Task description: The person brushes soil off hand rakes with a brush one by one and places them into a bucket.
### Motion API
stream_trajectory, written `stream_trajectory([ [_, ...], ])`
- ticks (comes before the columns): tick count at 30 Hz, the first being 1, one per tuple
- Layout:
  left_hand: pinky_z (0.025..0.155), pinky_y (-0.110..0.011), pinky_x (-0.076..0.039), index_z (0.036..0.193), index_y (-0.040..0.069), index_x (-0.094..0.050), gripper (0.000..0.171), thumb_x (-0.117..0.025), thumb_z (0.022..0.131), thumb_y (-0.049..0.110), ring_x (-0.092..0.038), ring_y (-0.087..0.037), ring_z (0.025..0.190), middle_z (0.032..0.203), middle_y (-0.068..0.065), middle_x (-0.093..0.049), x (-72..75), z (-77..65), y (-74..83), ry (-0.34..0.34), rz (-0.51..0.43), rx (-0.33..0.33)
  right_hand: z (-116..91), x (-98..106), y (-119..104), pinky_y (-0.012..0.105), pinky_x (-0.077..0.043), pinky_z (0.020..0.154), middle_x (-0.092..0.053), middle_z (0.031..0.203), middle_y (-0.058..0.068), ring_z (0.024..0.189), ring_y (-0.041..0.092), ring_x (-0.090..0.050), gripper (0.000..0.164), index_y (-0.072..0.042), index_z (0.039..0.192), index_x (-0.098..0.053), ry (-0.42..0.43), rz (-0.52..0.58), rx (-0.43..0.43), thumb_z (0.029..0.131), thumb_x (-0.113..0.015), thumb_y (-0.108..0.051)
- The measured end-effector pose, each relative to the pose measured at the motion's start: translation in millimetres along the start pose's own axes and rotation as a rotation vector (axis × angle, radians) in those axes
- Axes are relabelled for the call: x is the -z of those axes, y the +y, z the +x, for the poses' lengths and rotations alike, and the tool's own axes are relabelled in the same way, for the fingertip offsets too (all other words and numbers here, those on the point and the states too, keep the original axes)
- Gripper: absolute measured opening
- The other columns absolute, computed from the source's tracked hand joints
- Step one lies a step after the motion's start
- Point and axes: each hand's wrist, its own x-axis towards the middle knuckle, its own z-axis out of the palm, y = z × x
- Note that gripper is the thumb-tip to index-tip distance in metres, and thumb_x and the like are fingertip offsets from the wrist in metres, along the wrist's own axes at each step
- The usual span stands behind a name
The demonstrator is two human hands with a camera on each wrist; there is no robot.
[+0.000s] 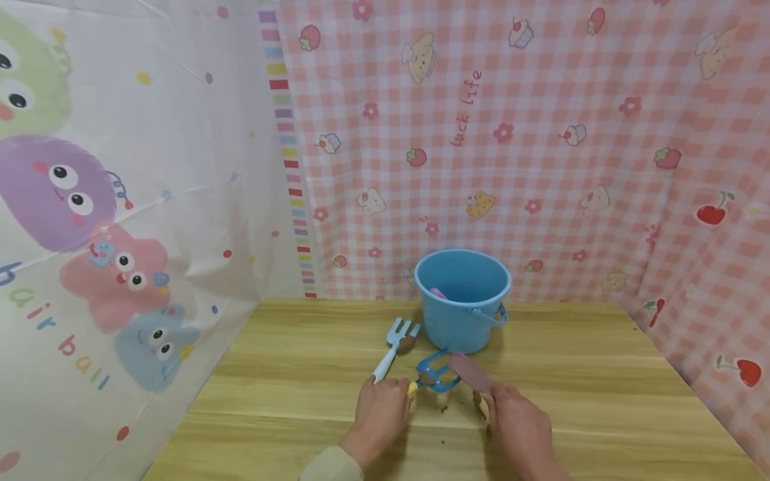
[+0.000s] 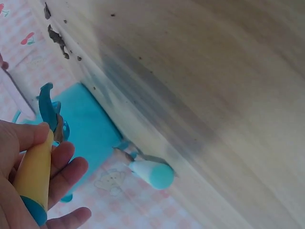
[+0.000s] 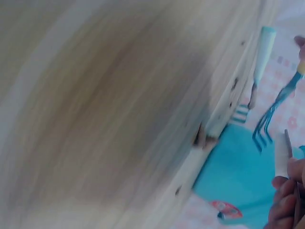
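My left hand grips the yellow handle of a small blue hand rake. Brown dirt clings among the rake's tines. In my right hand is a flat mauve scraper-like stick, its tip beside the rake's tines in the head view; whether they touch I cannot tell. A light blue toy fork lies on the table just beyond my left hand, with a brown patch by its tines. Behind the tools stands a blue bucket, upright, with something pink partly visible inside.
Brown clumps of dirt and crumbs lie on the wood-grain table, mostly below the scraper. The bucket's handle hangs down at its front right. A pink checked cloth backs the table, and a white printed sheet hangs at left.
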Motion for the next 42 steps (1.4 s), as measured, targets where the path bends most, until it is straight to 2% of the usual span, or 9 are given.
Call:
stream_trajectory([
  [3,0.083,-0.044,-0.052,0.082,0.015,-0.068,0.020,-0.075,0.085,0.032,-0.066,-0.015,0.065,0.069,0.002,-0.066,2.7,0.2,2.8,0.009,0.005,-0.016,4.1,-2.6,-5.2,0.041,-0.044,0.048,-0.060,0.072,0.001,0.058,0.020,-0.057,0.010,-0.010,0.090,-0.066,-0.099,0.087,-0.067,0.094,-0.067,-0.019],
  [6,0.082,-0.043,-0.052,0.079,0.016,-0.065,0.021,-0.076,0.084,0.033,-0.065,-0.012,0.063,0.067,0.004,-0.064,4.6,-0.5,6.2,0.018,0.005,-0.038,6.0,-6.1,-4.0,0.041,-0.041,0.047,-0.055,0.067,-0.002,0.056,0.017,-0.052,0.015,-0.013,0.083,-0.062,-0.136,0.092,-0.103,0.095,-0.065,-0.019],
  [13,0.083,-0.043,-0.052,0.076,0.016,-0.064,0.022,-0.075,0.085,0.033,-0.064,-0.015,0.061,0.066,0.005,-0.064,5.8,-2.4,8.0,-0.028,0.009,-0.028,7.8,-7.9,1.0,0.036,-0.040,0.034,-0.053,0.060,0.006,0.046,0.022,-0.054,0.021,-0.001,0.080,-0.059,0.089,-0.118,0.036,0.089,-0.073,-0.014],
  [18,0.082,-0.043,-0.052,0.076,0.016,-0.064,0.023,-0.076,0.083,0.035,-0.063,-0.014,0.060,0.066,0.005,-0.063,8.2,-3.3,11.4,-0.029,0.038,-0.057,14.9,-7.8,-10.5,0.046,-0.046,0.045,-0.063,0.073,0.007,0.059,0.029,-0.062,0.016,-0.007,0.087,-0.062,-0.106,0.050,-0.064,0.095,-0.065,-0.020],
  [21,0.083,-0.044,-0.051,0.077,0.016,-0.065,0.024,-0.076,0.084,0.036,-0.063,-0.013,0.061,0.066,0.005,-0.063,10.2,-3.9,14.8,-0.036,0.045,-0.070,14.1,-10.5,-12.1,0.047,-0.045,0.048,-0.063,0.072,0.006,0.061,0.031,-0.063,0.018,-0.009,0.083,-0.059,-0.174,0.067,-0.099,0.096,-0.063,-0.021],
  [27,0.085,-0.046,-0.051,0.080,0.015,-0.067,0.022,-0.075,0.085,0.034,-0.064,-0.015,0.064,0.068,0.004,-0.064,9.8,-4.6,17.0,-0.070,0.045,-0.036,9.3,-14.9,-4.7,0.038,-0.040,0.037,-0.050,0.061,0.005,0.048,0.024,-0.055,0.024,-0.002,0.080,-0.057,-0.015,-0.127,-0.007,0.090,-0.072,-0.018],
  [30,0.085,-0.046,-0.052,0.084,0.014,-0.069,0.021,-0.074,0.086,0.034,-0.065,-0.016,0.065,0.070,0.002,-0.066,8.1,-3.3,14.0,-0.076,0.053,-0.015,10.0,-12.5,-5.5,0.040,-0.040,0.037,-0.052,0.061,0.005,0.048,0.025,-0.055,0.023,-0.003,0.079,-0.057,0.024,-0.093,-0.007,0.090,-0.071,-0.018],
  [37,0.079,-0.042,-0.053,0.081,0.015,-0.067,0.020,-0.073,0.086,0.033,-0.065,-0.014,0.065,0.069,0.002,-0.065,0.4,-2.6,2.5,-0.028,-0.004,0.029,11.3,-4.0,-17.5,0.037,-0.041,0.048,-0.061,0.070,-0.002,0.057,0.014,-0.051,0.012,-0.013,0.086,-0.065,-0.204,0.179,-0.047,0.095,-0.066,-0.020],
  [42,0.075,-0.038,-0.052,0.077,0.016,-0.064,0.021,-0.073,0.086,0.032,-0.064,-0.012,0.064,0.068,0.004,-0.065,-3.9,-2.0,-2.8,0.027,-0.049,0.035,11.0,-2.1,-18.0,0.034,-0.039,0.048,-0.059,0.067,-0.005,0.055,0.011,-0.048,0.015,-0.016,0.080,-0.064,-0.232,0.166,-0.009,0.094,-0.067,-0.020],
])
